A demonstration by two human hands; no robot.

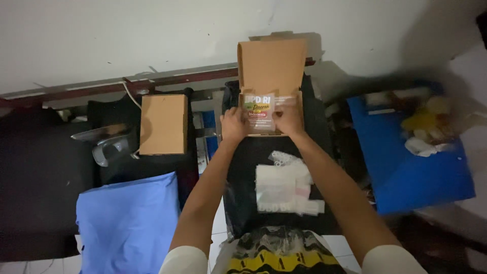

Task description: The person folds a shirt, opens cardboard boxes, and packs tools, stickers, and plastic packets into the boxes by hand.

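An open brown cardboard box (272, 61) stands at the far middle with its lid up against the wall. My left hand (233, 125) and my right hand (290, 120) hold a clear plastic packet with a printed item (260, 112) over the box's tray, one hand at each side. Just nearer me, on a black cloth (243, 167), lies a pile of white folded items in clear plastic (284, 187).
A closed brown box (163, 124) lies to the left on dark fabric, beside a clothes iron (109, 144). A light blue cloth (129, 223) is at the lower left. A blue bin (411, 167) with yellow and white items stands at the right. A black and yellow plastic bag (279, 253) lies closest to me.
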